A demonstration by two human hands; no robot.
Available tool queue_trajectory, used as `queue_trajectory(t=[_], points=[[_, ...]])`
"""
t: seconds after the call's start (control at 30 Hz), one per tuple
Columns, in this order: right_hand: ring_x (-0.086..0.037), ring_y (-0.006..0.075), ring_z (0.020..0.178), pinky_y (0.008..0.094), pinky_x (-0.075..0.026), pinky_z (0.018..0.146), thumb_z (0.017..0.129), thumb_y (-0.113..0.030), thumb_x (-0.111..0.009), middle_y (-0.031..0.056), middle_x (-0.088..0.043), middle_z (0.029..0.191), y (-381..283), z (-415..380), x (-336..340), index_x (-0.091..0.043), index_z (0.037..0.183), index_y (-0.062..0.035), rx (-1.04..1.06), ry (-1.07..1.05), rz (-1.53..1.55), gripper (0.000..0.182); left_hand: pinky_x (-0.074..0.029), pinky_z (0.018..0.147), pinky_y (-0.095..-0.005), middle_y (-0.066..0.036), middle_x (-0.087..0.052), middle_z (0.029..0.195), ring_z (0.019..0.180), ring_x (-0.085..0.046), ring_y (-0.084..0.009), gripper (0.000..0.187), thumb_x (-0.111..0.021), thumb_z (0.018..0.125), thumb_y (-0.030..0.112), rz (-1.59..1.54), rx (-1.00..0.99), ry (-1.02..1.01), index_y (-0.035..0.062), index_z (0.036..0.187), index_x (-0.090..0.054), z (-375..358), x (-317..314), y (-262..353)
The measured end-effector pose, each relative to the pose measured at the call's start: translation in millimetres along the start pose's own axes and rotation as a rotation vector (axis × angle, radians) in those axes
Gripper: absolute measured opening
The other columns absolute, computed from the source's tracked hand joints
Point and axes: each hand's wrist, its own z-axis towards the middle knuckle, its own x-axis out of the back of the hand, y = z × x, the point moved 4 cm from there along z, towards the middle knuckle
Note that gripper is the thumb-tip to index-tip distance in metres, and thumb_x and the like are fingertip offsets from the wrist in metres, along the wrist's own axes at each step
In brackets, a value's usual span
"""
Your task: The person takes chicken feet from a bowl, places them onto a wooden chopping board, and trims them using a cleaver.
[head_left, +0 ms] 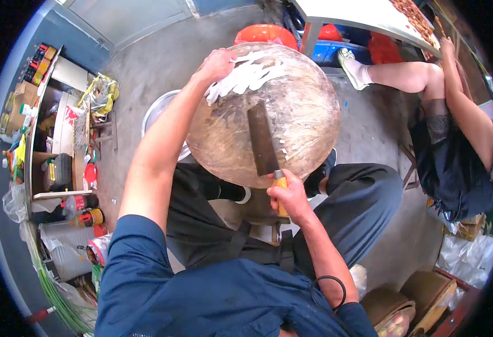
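Note:
A round wooden chopping block (308, 106) stands between my knees. My right hand (288, 196) is wrapped round the yellow handle of a cleaver (263, 137), whose wide dark blade lies over the near middle of the block. At the block's far left edge is my left hand (217, 64), fingers curled and pressed together beside a row of white slices (246, 76). What these slices are, and whether the left fingers hold any, I cannot make out. A few small white scraps (283, 151) lie to the right of the blade.
A metal basin (159, 112) sits partly behind the block on the left. Red bags (266, 35) and a blue crate (328, 53) are beyond it. Another person sits at right by a white table (353, 11) bearing reddish-brown pieces. Cluttered shelves (58, 123) line the left wall.

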Motion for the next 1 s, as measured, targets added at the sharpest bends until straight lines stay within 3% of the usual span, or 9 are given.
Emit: queue_trajectory(t=[0.1, 0.17, 0.33, 0.4, 0.57, 0.73, 1.0], points=[[-0.052, 0.0118, 0.046, 0.0274, -0.042, 0.042, 0.079, -0.005, -0.063, 0.0020, -0.052, 0.066, -1, 1, 3, -0.054, 0.114, -0.0002, -0.032, 0.051, 0.091, 0.037, -0.049, 0.095, -0.0456, -0.017, -0.064, 0.117, 0.110, -0.060, -0.0370, 0.030, -0.056, 0.082, 0.014, -0.060, 0.029, 0.032, 0.0126, 0.108, -0.071, -20, 21, -10], [-0.051, 0.0115, 0.045, 0.0277, -0.042, 0.040, 0.079, -0.005, -0.062, 0.0015, -0.052, 0.066, 1, 1, 6, -0.053, 0.115, -0.0004, -0.030, 0.053, 0.083, 0.038, -0.052, 0.090, -0.0377, -0.015, -0.070, 0.107, 0.101, -0.066, -0.0260, 0.031, -0.063, 0.083, 0.016, -0.107, 0.095, 0.084, 0.0068, 0.112, -0.070, -44, 40, -26], [-0.050, 0.0118, 0.046, 0.0274, -0.042, 0.040, 0.082, -0.007, -0.061, 0.0032, -0.051, 0.066, 4, 0, 4, -0.053, 0.116, -0.0022, -0.032, 0.076, 0.052, 0.036, -0.052, 0.088, -0.0339, -0.013, -0.072, 0.106, 0.097, -0.067, -0.0208, 0.030, -0.067, 0.086, 0.019, -0.173, 0.216, 0.039, 0.0043, 0.112, -0.070, -117, 78, -114], [-0.051, 0.0111, 0.045, 0.0278, -0.042, 0.039, 0.080, -0.007, -0.060, 0.0030, -0.052, 0.064, 3, 1, 4, -0.053, 0.115, -0.0003, -0.042, 0.089, 0.066, 0.036, -0.053, 0.085, -0.0335, -0.010, -0.073, 0.100, 0.093, -0.067, -0.0188, 0.029, -0.068, 0.085, 0.018, -0.174, 0.368, 0.030, 0.0035, 0.111, -0.070, -153, 70, -157], [-0.049, 0.0116, 0.044, 0.0275, -0.040, 0.038, 0.081, -0.007, -0.060, 0.0033, -0.051, 0.064, 5, 0, 3, -0.054, 0.116, -0.0010, -0.051, 0.128, 0.084, 0.036, -0.054, 0.079, -0.0349, -0.011, -0.074, 0.096, 0.090, -0.070, -0.0204, 0.030, -0.071, 0.077, 0.022, -0.341, 0.645, -0.102, 0.0078, 0.103, -0.074, -242, -23, -247], [-0.047, 0.0115, 0.043, 0.0265, -0.039, 0.038, 0.081, -0.008, -0.061, 0.0026, -0.050, 0.067, 8, -1, 0, -0.054, 0.116, -0.0013, -0.079, 0.167, 0.090, 0.036, -0.053, 0.089, -0.0375, -0.013, -0.072, 0.105, 0.100, -0.069, -0.0268, 0.038, -0.070, 0.075, 0.026, -0.244, 0.680, -0.212, 0.0094, 0.110, -0.072, -284, -103, -250], [-0.046, 0.0130, 0.041, 0.0279, -0.040, 0.036, 0.078, -0.008, -0.061, 0.0029, -0.050, 0.067, 16, 2, 4, -0.051, 0.118, 0.0021, -0.114, 0.212, 0.090, 0.043, -0.049, 0.096, -0.0414, -0.019, -0.067, 0.113, 0.108, -0.063, -0.0327, 0.059, -0.075, 0.073, 0.038, -0.288, 0.667, -0.086, 0.0081, 0.124, -0.063, -269, -202, -266]])
